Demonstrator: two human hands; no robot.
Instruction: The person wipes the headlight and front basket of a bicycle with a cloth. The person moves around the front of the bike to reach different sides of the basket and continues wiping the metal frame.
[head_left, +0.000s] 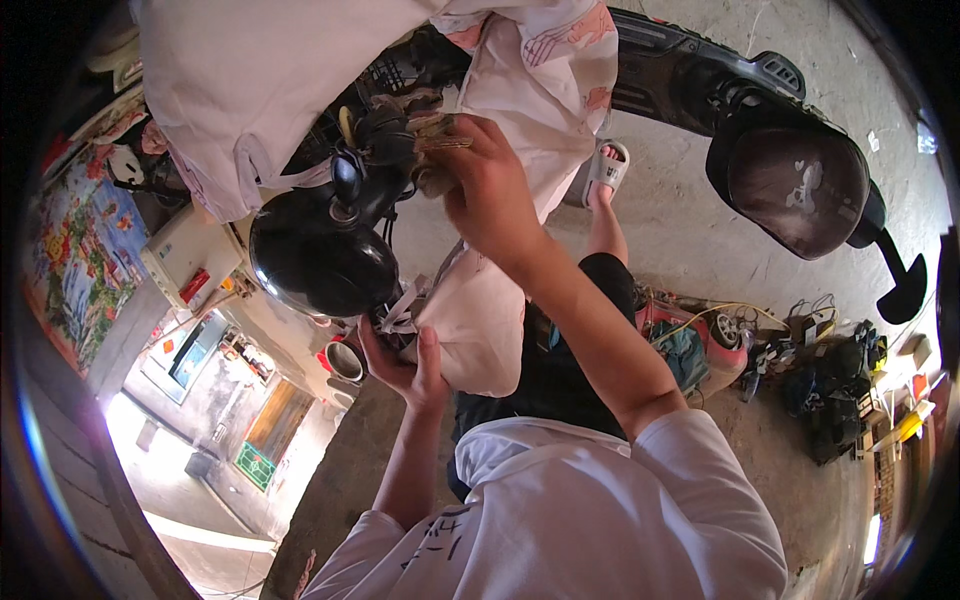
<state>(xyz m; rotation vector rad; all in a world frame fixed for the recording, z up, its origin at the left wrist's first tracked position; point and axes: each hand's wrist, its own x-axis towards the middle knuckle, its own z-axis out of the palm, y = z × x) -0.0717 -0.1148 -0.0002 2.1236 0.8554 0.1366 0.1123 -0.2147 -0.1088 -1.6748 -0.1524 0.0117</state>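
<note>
A pale padded scooter wind cover (480, 322) with pinkish prints drapes over the front of an electric scooter or motorcycle. My right hand (484, 187) is bent around worn brown material (442, 142) beside dark handlebar parts (382, 135); its fingertips are partly hidden. Lower down, my left hand (409, 367) is palm up under the cover's edge, thumb against the fabric, fingers partly behind a tied whitish strap (401, 311). Left of the hands is a glossy black rounded housing (322, 255), with a smaller shiny black rounded part (346, 176) above it.
The vehicle's black saddle (799, 187) is at the upper right. My slippered foot (606, 172) rests on the concrete floor. A red machine with cables (724, 337) and dark bags (832, 397) lie to the right. A white cabinet (191, 251) and a metal pot (345, 360) are at the left.
</note>
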